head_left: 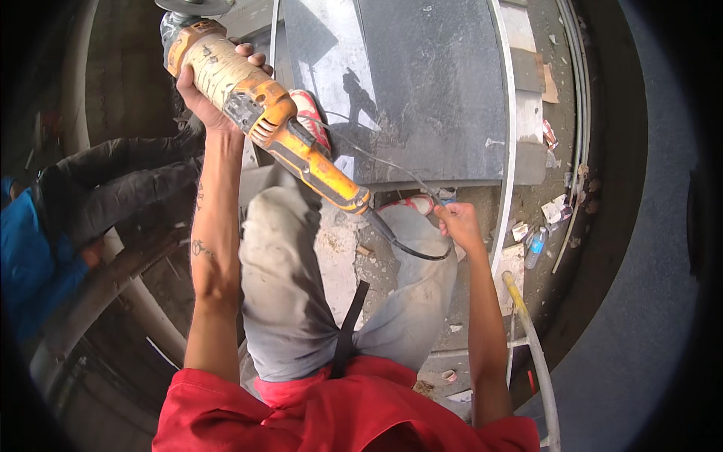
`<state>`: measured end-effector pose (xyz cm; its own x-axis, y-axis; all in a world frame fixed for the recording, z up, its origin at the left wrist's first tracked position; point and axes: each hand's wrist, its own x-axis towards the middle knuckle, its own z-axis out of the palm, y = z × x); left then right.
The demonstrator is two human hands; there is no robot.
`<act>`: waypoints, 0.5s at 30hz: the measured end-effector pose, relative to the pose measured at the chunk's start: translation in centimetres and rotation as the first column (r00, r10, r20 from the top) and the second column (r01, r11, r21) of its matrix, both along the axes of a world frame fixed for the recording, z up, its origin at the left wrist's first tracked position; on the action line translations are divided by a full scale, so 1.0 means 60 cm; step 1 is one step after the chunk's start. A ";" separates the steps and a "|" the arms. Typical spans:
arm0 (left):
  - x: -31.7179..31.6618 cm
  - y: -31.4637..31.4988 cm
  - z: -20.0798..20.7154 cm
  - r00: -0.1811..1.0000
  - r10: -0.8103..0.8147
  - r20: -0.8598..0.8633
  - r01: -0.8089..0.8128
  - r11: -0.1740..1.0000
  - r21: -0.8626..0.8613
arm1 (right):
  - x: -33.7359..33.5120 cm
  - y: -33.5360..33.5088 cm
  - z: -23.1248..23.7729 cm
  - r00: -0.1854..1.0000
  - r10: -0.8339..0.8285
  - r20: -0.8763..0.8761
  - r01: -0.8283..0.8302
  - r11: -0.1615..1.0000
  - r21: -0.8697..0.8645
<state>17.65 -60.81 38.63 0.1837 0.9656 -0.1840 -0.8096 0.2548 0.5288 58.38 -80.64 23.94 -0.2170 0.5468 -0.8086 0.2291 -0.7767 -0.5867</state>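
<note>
My left hand (pixel 215 102) is wrapped round the taped body of a yellow and black angle grinder (pixel 263 109), held up at the upper left. Its disc (pixel 194 6) points toward the top edge, and the handle slopes down to the right. A black power cord (pixel 410 250) leaves the handle's end and loops up to my right hand (pixel 459 224). The fingers of that hand are pinched round the cord, above my right knee. From there the cord runs on up and left across a dark grey slab (pixel 444 90).
The slab lies before me, beside a pale metal rail (pixel 506 135). Rubble, scraps and a plastic bottle (pixel 535 248) litter the floor at right, near long pipes (pixel 581 113) and a yellow-ended bar (pixel 527 320). At left is another person in a blue top (pixel 34 256).
</note>
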 end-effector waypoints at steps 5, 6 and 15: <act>-0.004 -0.057 0.049 0.995 0.054 -0.084 -0.055 0.998 -0.006 | -0.016 -0.030 0.017 0.983 0.106 0.152 -0.131 0.978 0.165; -0.006 -0.067 0.061 0.993 0.064 -0.096 -0.064 0.998 -0.005 | -0.026 -0.041 0.012 0.986 0.096 0.137 -0.119 0.978 0.170; -0.083 -0.138 -0.029 0.995 -0.068 0.073 0.071 0.996 -0.047 | -0.140 -0.160 0.067 0.878 0.341 0.336 -0.401 0.908 0.125</act>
